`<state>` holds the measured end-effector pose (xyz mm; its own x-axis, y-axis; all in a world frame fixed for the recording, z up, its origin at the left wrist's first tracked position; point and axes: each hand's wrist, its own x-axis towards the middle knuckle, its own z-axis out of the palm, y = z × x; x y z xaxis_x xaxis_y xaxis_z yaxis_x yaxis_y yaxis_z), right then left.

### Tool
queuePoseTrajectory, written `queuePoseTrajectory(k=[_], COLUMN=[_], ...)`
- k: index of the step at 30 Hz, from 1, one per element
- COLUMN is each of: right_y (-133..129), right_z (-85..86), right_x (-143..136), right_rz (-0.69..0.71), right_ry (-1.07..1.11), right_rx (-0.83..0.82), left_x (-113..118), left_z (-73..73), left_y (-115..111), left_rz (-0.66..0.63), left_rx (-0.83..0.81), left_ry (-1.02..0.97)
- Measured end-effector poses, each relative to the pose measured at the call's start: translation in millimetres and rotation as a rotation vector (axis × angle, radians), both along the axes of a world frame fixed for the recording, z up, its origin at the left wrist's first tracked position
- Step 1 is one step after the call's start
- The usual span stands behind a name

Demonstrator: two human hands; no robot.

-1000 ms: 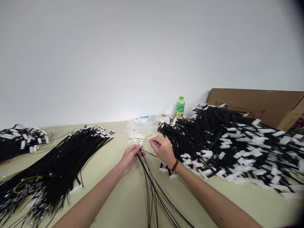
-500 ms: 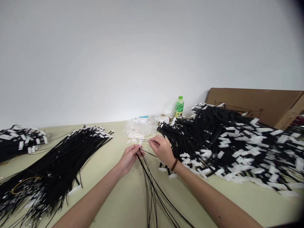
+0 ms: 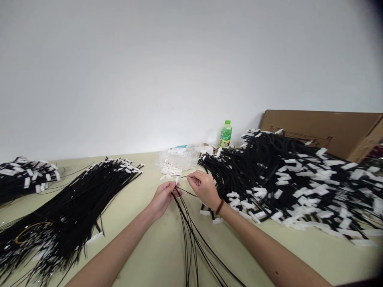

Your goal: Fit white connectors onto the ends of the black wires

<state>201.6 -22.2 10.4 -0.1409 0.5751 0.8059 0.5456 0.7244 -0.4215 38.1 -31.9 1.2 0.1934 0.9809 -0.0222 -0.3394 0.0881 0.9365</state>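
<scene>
A pale yellow-green counter (image 3: pixel 155 243) runs to a plain white wall (image 3: pixel 179 71). At its middle, the left hand (image 3: pixel 164 196) pinches thin black cables (image 3: pixel 191 235) and the right hand (image 3: pixel 205 187) pinches one strand.

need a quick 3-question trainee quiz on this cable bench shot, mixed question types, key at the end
1. True or false: the left hand pinches a small white connector above a bunch of thin black cables.
2. Which thing stands by the wall behind the clear bag of white connectors? A) green-capped bottle B) red mug C) scissors
3. Fill in: the right hand pinches a single black ____ running toward the left hand.

Key: 1 true; 2 A; 3 wire
</scene>
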Motion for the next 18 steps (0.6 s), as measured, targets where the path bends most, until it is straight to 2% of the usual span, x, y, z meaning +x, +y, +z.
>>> queuePoseTrajectory(k=[18], right_y=[-1.8], right_z=[-0.1], right_x=[-1.4], right_rz=[0.025], right_ry=[-0.014], right_rx=[0.001], left_x=[0.4], left_z=[-0.6], left_y=[0.5], left_rz=[0.004], left_rx=[-0.002], left_ry=[0.003])
